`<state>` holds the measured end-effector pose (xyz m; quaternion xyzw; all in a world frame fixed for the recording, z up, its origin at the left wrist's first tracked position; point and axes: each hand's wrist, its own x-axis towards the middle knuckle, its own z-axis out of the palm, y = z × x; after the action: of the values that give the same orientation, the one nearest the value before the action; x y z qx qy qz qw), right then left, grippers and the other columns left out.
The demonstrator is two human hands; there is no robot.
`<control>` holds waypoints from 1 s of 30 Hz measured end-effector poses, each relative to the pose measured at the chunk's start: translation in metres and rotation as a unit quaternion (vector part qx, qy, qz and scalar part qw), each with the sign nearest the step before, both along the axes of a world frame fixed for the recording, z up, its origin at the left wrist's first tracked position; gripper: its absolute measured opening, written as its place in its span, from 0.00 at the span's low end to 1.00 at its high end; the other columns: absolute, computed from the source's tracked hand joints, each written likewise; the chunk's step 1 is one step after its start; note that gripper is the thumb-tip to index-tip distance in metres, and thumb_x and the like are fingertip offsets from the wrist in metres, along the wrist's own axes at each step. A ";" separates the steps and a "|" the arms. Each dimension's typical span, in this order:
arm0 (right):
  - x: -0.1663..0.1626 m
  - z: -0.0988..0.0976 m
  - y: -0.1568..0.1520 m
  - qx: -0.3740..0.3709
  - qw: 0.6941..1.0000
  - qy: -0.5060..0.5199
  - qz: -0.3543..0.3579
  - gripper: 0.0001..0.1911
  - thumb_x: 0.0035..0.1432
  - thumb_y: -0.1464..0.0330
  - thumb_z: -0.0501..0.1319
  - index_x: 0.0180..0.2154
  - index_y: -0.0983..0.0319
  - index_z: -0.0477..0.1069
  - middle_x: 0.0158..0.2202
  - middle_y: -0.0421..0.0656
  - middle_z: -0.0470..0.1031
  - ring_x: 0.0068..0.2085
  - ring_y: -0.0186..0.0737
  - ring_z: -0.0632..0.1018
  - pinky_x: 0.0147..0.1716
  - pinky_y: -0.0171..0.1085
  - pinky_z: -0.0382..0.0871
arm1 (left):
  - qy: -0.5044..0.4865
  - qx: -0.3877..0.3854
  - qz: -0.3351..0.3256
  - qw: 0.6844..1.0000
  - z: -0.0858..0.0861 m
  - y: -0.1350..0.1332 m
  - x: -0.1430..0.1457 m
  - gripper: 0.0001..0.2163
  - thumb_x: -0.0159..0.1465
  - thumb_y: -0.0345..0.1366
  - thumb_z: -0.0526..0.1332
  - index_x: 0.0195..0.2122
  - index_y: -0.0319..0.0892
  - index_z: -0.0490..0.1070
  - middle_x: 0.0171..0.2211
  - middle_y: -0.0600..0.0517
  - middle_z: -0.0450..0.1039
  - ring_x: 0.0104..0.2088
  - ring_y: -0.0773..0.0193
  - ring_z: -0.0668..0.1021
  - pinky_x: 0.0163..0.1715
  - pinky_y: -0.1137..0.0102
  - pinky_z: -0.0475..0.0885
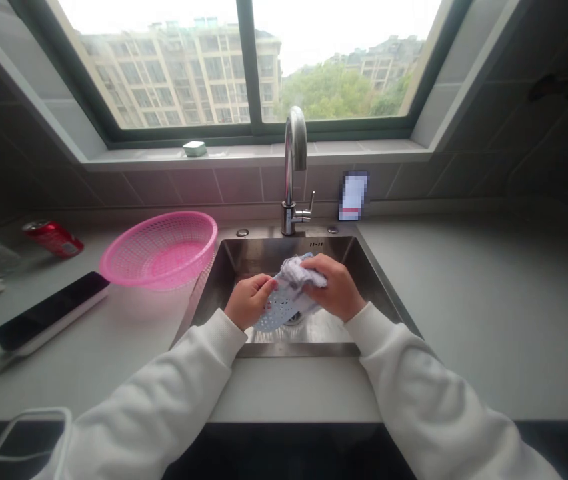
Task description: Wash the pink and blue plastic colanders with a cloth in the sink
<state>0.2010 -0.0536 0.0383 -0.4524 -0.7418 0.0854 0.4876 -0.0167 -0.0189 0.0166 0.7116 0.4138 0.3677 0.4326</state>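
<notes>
Over the steel sink, my left hand is closed in a pinch on the edge of a light blue, flat plastic piece with holes; its exact kind is unclear. My right hand grips a crumpled whitish cloth, which rests against the upper part of the holed piece. The cloth and fingers hide part of that piece. Behind both hands rises a chrome faucet, and no water stream shows at its spout.
Left of the sink stands a pink plastic basket. Farther left lie a red can on its side and a black-topped white device with a cable. A phone leans on the back wall. A small pale green box sits on the windowsill.
</notes>
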 end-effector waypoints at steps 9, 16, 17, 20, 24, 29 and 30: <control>0.015 0.007 -0.003 0.034 0.998 0.014 -0.060 0.13 0.48 0.74 0.64 0.38 0.58 0.75 0.38 0.44 0.79 0.40 0.46 0.79 0.42 0.44 0.74 | -0.046 -0.021 -0.015 0.999 0.002 0.002 -0.003 0.20 0.61 0.55 0.60 0.29 0.41 0.71 0.18 0.57 0.65 0.16 0.69 0.69 0.16 0.74 0.63; 0.032 -0.002 0.005 0.013 0.992 0.000 -0.122 0.13 0.48 0.73 0.63 0.38 0.59 0.75 0.38 0.45 0.79 0.40 0.47 0.79 0.42 0.46 0.75 | -0.088 -0.065 -0.040 0.993 -0.001 0.004 -0.006 0.23 0.57 0.57 0.64 0.32 0.38 0.75 0.20 0.55 0.68 0.19 0.69 0.69 0.18 0.73 0.64; 0.045 -0.005 0.010 0.019 0.985 0.001 -0.172 0.12 0.47 0.72 0.63 0.37 0.59 0.76 0.38 0.46 0.79 0.40 0.50 0.79 0.42 0.48 0.74 | -0.103 -0.073 -0.047 0.991 0.001 0.006 -0.007 0.23 0.56 0.56 0.65 0.33 0.38 0.76 0.21 0.54 0.70 0.20 0.68 0.70 0.20 0.73 0.65; 0.076 -0.009 0.017 0.008 0.964 0.023 -0.266 0.11 0.49 0.72 0.62 0.37 0.59 0.76 0.36 0.46 0.79 0.38 0.50 0.79 0.41 0.50 0.74 | -0.120 -0.087 -0.080 0.986 0.010 0.011 -0.010 0.21 0.54 0.53 0.68 0.35 0.37 0.78 0.27 0.49 0.76 0.26 0.64 0.74 0.27 0.70 0.69; 0.064 -0.005 0.010 0.022 0.965 0.024 -0.260 0.11 0.48 0.72 0.63 0.37 0.59 0.75 0.37 0.46 0.78 0.39 0.49 0.78 0.42 0.48 0.74 | -0.105 -0.094 -0.059 0.988 0.014 0.014 -0.006 0.17 0.55 0.50 0.65 0.31 0.38 0.75 0.24 0.51 0.74 0.25 0.65 0.73 0.27 0.71 0.68; 0.002 0.000 -0.008 0.047 0.997 0.001 -0.067 0.11 0.50 0.72 0.65 0.38 0.57 0.74 0.36 0.43 0.77 0.37 0.44 0.79 0.38 0.42 0.75 | -0.053 -0.013 0.058 0.997 0.001 0.011 0.002 0.21 0.62 0.53 0.57 0.20 0.42 0.62 0.17 0.57 0.61 0.20 0.69 0.65 0.21 0.73 0.58; -0.005 0.000 -0.010 0.043 0.999 -0.008 -0.029 0.13 0.50 0.73 0.65 0.39 0.57 0.74 0.36 0.43 0.77 0.37 0.44 0.79 0.38 0.41 0.75 | -0.034 -0.001 0.064 0.997 0.000 0.011 0.002 0.22 0.62 0.54 0.57 0.19 0.43 0.61 0.16 0.57 0.60 0.19 0.69 0.64 0.21 0.72 0.57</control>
<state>0.1964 -0.0637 0.0382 -0.4528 -0.7355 0.0354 0.5027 -0.0145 -0.0079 0.0163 0.6699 0.4441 0.4185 0.4230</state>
